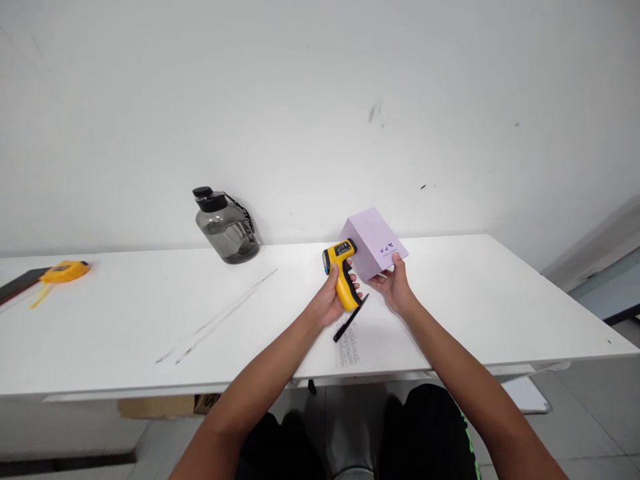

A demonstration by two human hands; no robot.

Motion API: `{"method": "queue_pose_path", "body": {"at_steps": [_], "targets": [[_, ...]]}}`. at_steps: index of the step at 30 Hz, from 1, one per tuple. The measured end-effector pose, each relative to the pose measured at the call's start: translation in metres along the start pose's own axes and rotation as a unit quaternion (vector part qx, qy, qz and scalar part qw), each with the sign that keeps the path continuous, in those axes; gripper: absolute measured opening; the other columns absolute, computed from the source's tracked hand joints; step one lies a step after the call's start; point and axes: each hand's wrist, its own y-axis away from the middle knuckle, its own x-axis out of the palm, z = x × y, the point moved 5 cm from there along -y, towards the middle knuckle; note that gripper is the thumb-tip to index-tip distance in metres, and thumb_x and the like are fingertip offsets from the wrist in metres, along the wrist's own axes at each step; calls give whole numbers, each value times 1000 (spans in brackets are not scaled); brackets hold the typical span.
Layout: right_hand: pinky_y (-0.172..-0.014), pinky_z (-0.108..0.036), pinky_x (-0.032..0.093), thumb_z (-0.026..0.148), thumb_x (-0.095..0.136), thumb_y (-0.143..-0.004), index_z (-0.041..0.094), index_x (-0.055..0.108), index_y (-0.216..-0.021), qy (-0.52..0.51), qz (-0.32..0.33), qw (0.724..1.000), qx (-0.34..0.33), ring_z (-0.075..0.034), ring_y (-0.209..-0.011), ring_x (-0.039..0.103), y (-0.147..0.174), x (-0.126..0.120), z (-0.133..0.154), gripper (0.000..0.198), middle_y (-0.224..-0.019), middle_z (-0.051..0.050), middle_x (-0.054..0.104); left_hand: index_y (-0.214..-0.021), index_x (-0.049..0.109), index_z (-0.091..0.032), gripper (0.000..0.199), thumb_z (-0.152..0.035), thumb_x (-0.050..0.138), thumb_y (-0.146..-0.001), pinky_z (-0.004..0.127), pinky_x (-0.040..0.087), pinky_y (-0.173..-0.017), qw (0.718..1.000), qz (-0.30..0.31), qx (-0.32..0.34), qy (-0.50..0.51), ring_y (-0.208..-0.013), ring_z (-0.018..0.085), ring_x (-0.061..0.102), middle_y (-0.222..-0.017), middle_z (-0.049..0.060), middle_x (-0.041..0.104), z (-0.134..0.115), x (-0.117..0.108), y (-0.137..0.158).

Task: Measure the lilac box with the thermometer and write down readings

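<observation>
My left hand (327, 300) is wrapped round the grip of a yellow and black infrared thermometer gun (343, 273). Its nose points at the side of a light purple box (377, 240), close to it; I cannot tell whether they touch. With the thumb on the printed face and fingers underneath, my right hand (397, 287) holds this box tilted by its lower right part. A black pen (350, 320) lies below the thermometer, over a sheet with rows of small marks (349, 347).
A grey see-through water bottle (227, 230) with a black lid stands near the wall. At the left, a yellow tape measure (65, 271) lies by a dark flat object (23, 285). Dark streaks (225, 313) mark the white table (125, 320), whose front edge runs above my legs.
</observation>
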Motion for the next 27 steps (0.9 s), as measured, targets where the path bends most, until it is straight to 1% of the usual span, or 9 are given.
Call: {"method": "queue_pose_path", "body": {"at_steps": [5,11,18,27], "targets": [[-78,-40,61,68,61,-79,27,57,-115,-12,-2,1000,-8,-22,-91,67,-1,-1,-1,55,-102,-5,67,-110,62,-25,43,-58,66,-82,31,55,-69,1000,4,0,-3,-67,12,60,-79,-2,60,0,-1,-1],[-75,-36,61,67,59,-81,26,57,-114,-1,-4,1000,2,-20,-87,67,1,0,1,53,-100,-5,67,-112,61,-24,43,-56,67,-83,32,55,-70,1000,6,-5,-2,-69,12,62,-80,-2,60,2,-1,-2],[-75,-38,61,68,60,-80,26,59,-112,1,2,1000,4,-21,-84,67,0,0,1,53,-96,-5,67,-110,61,-21,38,-48,69,-85,31,54,-69,1000,18,-8,4,-68,12,61,-79,-1,60,1,-2,-2],[-76,-40,62,68,59,-80,28,58,-114,3,-8,1000,4,-21,-82,68,0,-1,1,53,-92,-4,67,-109,62,-21,35,-47,67,-86,31,54,-69,1000,25,-18,7,-67,12,61,-77,-1,59,0,-2,-2]]}}
